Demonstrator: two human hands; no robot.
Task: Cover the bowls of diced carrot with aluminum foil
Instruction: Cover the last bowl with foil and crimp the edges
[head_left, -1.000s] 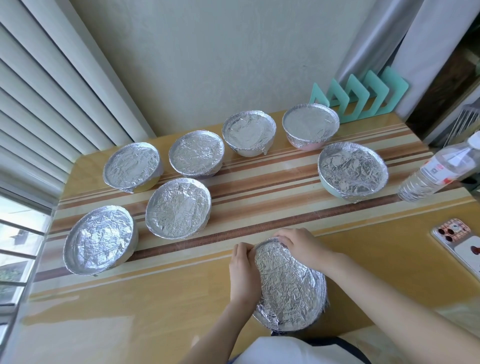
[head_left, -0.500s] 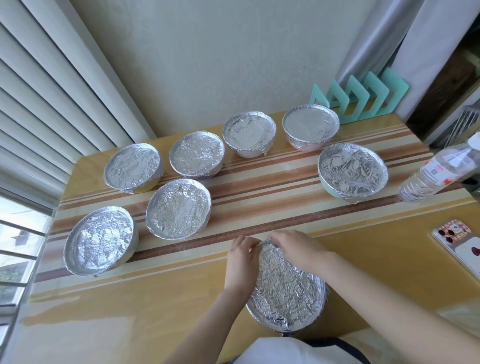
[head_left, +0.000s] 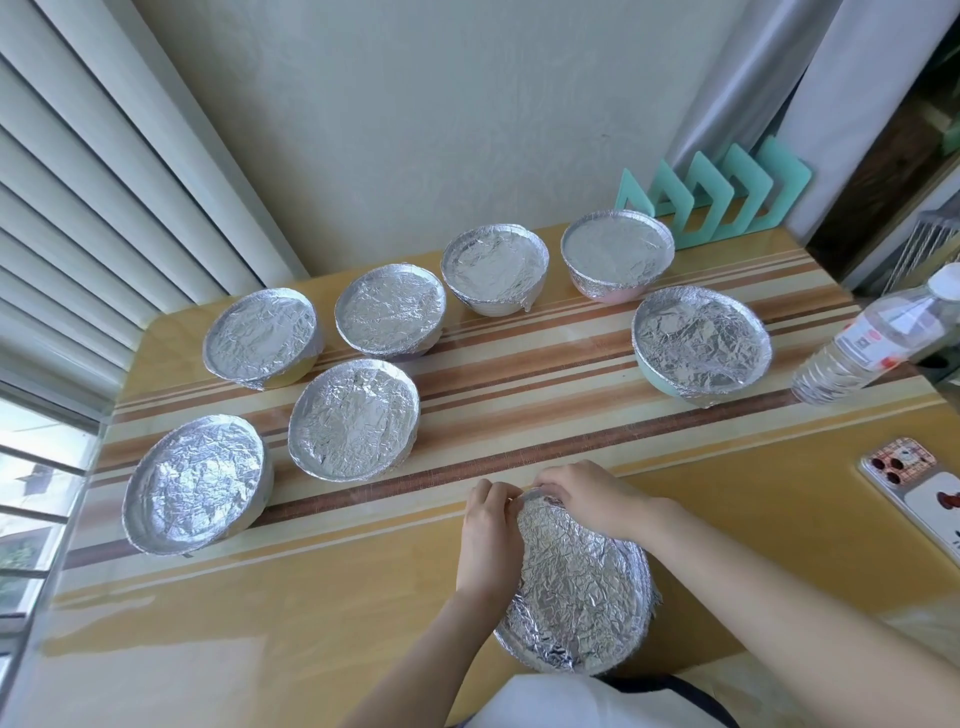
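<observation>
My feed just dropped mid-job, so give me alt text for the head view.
The left hand and right hand pinch the foil at the far rim of the near bowl on a striped table. Seven other covered bowls stand beyond it. A bottle and a phone are at the right.

A home dining corner: striped table (head_left: 519, 395), window blinds (head_left: 78, 208), curtain (head_left: 753, 78), phone (head_left: 914, 483), water bottle (head_left: 878, 338).

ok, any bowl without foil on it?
No: the near bowl, held by the left hand and right hand, is foil-covered, as are the seven bowls beyond it.
</observation>
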